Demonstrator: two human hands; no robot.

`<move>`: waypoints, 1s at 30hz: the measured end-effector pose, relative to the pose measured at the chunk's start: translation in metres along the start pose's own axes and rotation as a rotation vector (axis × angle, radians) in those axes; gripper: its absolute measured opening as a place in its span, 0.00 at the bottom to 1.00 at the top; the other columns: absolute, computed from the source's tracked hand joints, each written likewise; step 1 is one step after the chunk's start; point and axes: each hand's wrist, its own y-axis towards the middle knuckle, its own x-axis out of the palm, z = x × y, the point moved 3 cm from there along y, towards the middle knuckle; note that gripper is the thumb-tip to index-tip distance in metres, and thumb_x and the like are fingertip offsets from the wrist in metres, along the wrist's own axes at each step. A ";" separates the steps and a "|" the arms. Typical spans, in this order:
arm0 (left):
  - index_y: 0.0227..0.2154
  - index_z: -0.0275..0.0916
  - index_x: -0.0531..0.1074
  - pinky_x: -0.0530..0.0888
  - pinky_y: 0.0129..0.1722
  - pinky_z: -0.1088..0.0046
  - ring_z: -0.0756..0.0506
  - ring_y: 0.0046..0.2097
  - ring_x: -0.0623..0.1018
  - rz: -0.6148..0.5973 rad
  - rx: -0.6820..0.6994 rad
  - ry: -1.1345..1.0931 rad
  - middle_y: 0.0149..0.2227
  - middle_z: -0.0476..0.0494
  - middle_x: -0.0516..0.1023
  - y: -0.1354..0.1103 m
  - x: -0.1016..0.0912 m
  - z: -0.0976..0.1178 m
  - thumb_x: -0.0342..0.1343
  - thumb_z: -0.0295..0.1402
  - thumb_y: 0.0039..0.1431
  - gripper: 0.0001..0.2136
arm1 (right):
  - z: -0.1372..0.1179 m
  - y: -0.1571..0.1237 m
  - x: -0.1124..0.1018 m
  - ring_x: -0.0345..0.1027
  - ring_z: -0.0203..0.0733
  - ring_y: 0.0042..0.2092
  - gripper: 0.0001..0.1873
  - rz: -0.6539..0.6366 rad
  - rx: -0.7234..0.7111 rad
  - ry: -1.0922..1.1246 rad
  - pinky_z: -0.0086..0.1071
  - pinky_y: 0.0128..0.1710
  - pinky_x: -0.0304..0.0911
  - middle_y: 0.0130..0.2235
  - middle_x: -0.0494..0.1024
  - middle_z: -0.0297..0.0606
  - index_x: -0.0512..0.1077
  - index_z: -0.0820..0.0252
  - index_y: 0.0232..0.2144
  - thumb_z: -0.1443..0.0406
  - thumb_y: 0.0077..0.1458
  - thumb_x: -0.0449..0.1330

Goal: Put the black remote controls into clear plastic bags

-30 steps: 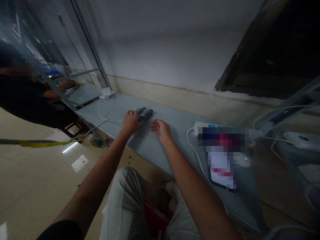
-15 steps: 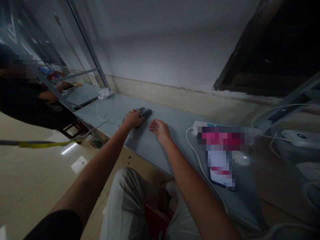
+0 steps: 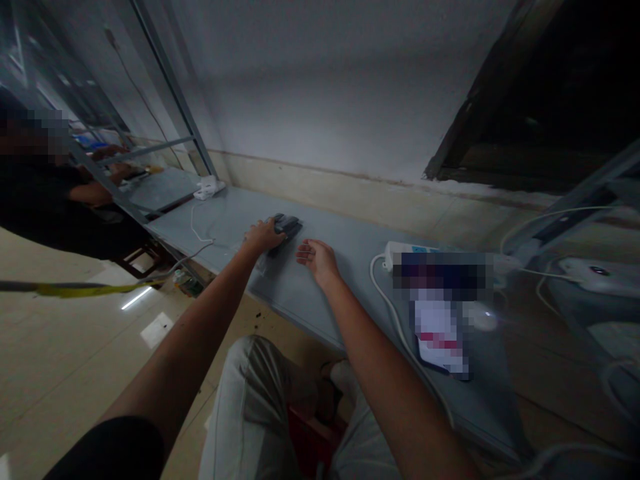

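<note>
Dark item (image 3: 290,227): one, grey to near-black, longish, showing at least two raised strips running side by side along its upper face; finer detail is blurring in the dim light. It is lying on the worktop (image 3: 350,237), left of the middle, in front of the wall. Hands of the wearer: two. The left hand (image 3: 263,236) is reaching across the item's near left part, its fingers spreading over it and touching it; whether this grip is pressing together on the item, one cannot tell. The right hand (image 3: 319,261) is hovering or resting just beside the item, apart from it, its grip loosely half-curling with the palm side turning toward the item. Phone (image 3: 440,363): one, lying at the right, its display showing pixelated. Power strip (image 3: 397,252): one, white, lying behind the phone, its one thick white cable (image 3: 385,293) trailing toward the near edge. White rounded object (image 3: 483,318): one, sitting right of the phone. White plug block (image 3: 209,187): one, standing at the far left end, a thin cord running from it. Co-worker (image 3: 45,207): one, wearing a dark top, sitting at the far left.
</note>
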 end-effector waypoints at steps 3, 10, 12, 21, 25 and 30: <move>0.68 0.49 0.54 0.68 0.51 0.42 0.22 0.58 0.70 -0.016 0.023 0.001 0.62 0.23 0.65 0.003 0.000 0.000 0.51 0.56 0.55 0.39 | 0.000 -0.001 0.000 0.73 0.38 0.23 0.04 -0.017 0.001 -0.007 0.30 0.23 0.68 0.23 0.77 0.34 0.72 0.61 0.32 0.68 0.55 0.56; 0.68 0.51 0.54 0.65 0.51 0.36 0.17 0.60 0.66 -0.023 0.006 0.003 0.65 0.23 0.59 0.002 0.003 0.000 0.50 0.61 0.54 0.41 | 0.000 -0.001 0.000 0.73 0.38 0.23 0.04 -0.012 0.004 -0.016 0.30 0.24 0.68 0.23 0.77 0.34 0.72 0.61 0.31 0.69 0.55 0.56; 0.68 0.50 0.53 0.64 0.51 0.35 0.16 0.61 0.65 -0.045 0.015 0.003 0.65 0.22 0.58 0.000 0.002 0.001 0.53 0.65 0.48 0.47 | 0.000 -0.001 0.000 0.73 0.38 0.23 0.04 -0.011 0.005 -0.020 0.30 0.24 0.68 0.23 0.78 0.34 0.71 0.61 0.31 0.69 0.56 0.56; 0.67 0.48 0.55 0.62 0.52 0.33 0.17 0.60 0.65 -0.018 0.019 -0.003 0.63 0.22 0.61 -0.001 0.000 0.003 0.60 0.59 0.47 0.46 | -0.001 -0.003 0.001 0.73 0.37 0.22 0.04 -0.011 -0.013 -0.050 0.29 0.22 0.68 0.23 0.77 0.34 0.72 0.62 0.30 0.69 0.54 0.57; 0.62 0.39 0.63 0.49 0.60 0.33 0.20 0.67 0.54 0.269 0.166 0.009 0.64 0.23 0.61 -0.024 -0.009 0.020 0.57 0.54 0.54 0.37 | -0.004 0.000 -0.002 0.70 0.36 0.20 0.05 0.072 -0.111 -0.132 0.28 0.20 0.65 0.22 0.75 0.32 0.72 0.61 0.30 0.69 0.52 0.56; 0.41 0.36 0.74 0.67 0.52 0.61 0.39 0.48 0.75 0.374 0.366 -0.286 0.42 0.32 0.77 -0.072 0.009 0.055 0.44 0.36 0.66 0.14 | -0.017 0.010 -0.024 0.64 0.33 0.20 0.06 0.257 -0.409 -0.428 0.26 0.21 0.58 0.19 0.70 0.27 0.71 0.59 0.27 0.67 0.49 0.54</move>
